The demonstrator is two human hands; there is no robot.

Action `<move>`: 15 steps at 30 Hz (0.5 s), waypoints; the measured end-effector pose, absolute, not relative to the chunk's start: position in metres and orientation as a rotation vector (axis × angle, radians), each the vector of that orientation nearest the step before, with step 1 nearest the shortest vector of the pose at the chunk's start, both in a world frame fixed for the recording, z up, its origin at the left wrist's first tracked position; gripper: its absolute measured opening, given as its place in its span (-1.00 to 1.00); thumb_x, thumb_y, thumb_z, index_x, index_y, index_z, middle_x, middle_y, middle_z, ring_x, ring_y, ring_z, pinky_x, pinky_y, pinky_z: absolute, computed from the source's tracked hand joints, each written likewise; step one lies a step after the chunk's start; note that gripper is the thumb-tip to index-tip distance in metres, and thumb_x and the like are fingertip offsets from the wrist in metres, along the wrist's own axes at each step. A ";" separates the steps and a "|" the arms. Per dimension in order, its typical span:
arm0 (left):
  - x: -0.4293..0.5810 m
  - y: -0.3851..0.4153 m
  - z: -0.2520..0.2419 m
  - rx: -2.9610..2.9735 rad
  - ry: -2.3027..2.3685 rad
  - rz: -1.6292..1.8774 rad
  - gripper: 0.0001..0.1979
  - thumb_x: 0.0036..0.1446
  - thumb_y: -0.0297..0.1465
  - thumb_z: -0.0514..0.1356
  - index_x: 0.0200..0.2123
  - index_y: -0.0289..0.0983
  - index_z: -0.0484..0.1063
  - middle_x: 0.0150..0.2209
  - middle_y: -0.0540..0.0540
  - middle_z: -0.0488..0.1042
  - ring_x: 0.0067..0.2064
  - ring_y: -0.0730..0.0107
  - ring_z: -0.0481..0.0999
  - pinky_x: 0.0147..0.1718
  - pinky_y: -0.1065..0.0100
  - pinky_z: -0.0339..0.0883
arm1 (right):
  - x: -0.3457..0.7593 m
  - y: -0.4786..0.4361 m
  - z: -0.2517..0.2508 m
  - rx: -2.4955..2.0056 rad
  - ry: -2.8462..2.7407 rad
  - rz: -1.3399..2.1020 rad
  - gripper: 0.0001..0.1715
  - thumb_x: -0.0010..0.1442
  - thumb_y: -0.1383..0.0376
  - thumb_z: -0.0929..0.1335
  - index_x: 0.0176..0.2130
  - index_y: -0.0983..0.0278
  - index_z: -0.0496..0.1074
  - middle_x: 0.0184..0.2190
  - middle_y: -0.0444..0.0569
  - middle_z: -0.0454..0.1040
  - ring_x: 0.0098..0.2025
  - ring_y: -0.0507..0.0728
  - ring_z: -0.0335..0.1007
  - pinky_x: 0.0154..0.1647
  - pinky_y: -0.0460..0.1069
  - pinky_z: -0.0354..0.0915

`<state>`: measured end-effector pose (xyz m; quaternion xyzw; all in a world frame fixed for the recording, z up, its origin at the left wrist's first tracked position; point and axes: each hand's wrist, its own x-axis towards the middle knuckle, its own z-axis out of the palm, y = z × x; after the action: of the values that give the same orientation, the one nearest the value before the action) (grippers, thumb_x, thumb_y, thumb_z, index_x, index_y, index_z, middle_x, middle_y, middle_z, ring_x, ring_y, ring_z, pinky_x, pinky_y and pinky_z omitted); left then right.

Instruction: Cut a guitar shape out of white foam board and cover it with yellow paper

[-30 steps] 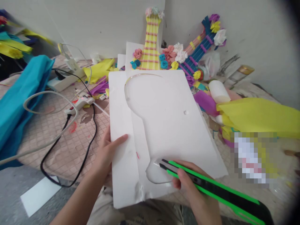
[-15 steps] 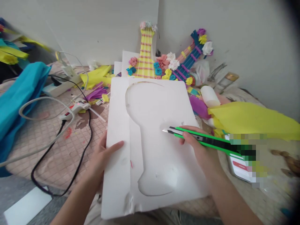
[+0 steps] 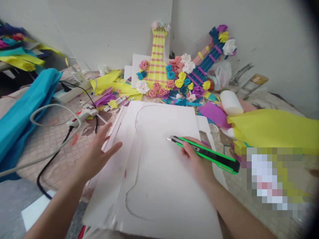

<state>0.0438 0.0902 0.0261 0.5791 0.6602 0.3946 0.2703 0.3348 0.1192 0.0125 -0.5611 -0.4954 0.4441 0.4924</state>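
A white foam board (image 3: 171,189) lies flat in front of me, its near end by my lap. Along its left part runs a curved cut line, wide at the top and again near the bottom. Fingers spread, my left hand (image 3: 99,156) hovers at the board's left edge; whether it touches is unclear. A green and black utility knife (image 3: 216,158) is gripped in my right hand (image 3: 200,167). Its blade is out and points left over the middle of the board. More white sheet (image 3: 203,123) shows from beneath at the right.
Two paper-flower-covered guitar shapes, one yellow (image 3: 157,49) and one blue (image 3: 208,63), lean at the back. A power strip (image 3: 83,114) with cords lies left, near blue crepe paper (image 3: 32,109). Yellow paper (image 3: 271,129) and a white roll (image 3: 231,102) lie right.
The board has gone from raised and tilted to lying flat, lower down. My left hand has loosened from its edge and opened. The knife has shifted slightly left with my right hand.
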 end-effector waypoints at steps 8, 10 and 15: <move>0.070 0.069 0.028 2.224 1.579 0.462 -0.57 0.18 -0.22 0.09 0.12 -0.09 0.27 0.14 -0.11 0.32 0.18 0.05 0.21 0.13 0.01 0.06 | 0.336 0.119 0.014 -1.370 -1.275 1.006 -0.67 0.03 0.12 0.41 -0.23 0.26 0.45 -0.54 -0.16 0.41 -0.50 0.02 0.31 -0.44 -0.05 0.25; 0.073 0.070 0.025 2.334 1.575 0.375 -0.58 0.20 -0.25 0.06 0.13 -0.08 0.24 0.18 -0.10 0.28 0.19 0.05 0.19 0.11 -0.04 0.06 | 0.336 0.118 0.015 -1.377 -1.280 0.969 -0.69 0.05 0.11 0.39 -0.26 0.26 0.46 -0.57 -0.16 0.40 -0.51 0.03 0.31 -0.44 -0.04 0.25; 0.058 0.070 0.012 2.313 1.774 0.488 -0.59 0.21 -0.17 0.03 0.11 -0.09 0.24 0.21 -0.13 0.20 0.21 0.03 0.15 0.11 -0.08 0.06 | 0.347 0.119 0.017 -1.512 -1.150 0.765 -0.68 0.08 0.07 0.36 -0.27 0.24 0.48 -0.49 -0.11 0.46 -0.36 0.10 0.39 -0.30 0.01 0.28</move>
<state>0.0579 0.0696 0.0121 0.7792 0.5976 0.1644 0.0931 0.3465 0.1189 0.0168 -0.6306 -0.4798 0.3192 0.5198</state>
